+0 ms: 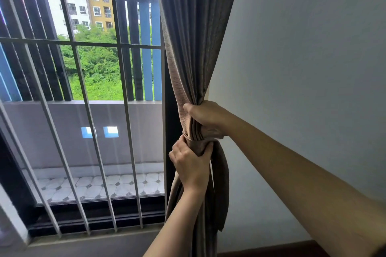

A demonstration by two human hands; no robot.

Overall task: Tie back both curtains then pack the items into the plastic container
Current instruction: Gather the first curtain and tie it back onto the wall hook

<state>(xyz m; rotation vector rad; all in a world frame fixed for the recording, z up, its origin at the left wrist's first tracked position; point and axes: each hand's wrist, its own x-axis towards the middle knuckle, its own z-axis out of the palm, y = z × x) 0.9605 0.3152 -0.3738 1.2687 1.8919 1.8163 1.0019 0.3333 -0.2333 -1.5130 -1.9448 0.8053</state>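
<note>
Curtain (188,48) soft, bulky, probably slippery when bunched: right hand (205,118) clenches the gathered waist, left hand (191,165) at its 6 o'clock grips the bundle beneath the band (193,142).

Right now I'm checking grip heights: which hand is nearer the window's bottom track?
Left. The left hand grips the curtain lower down, closer to the bottom track; the right hand grips it just above.
</note>
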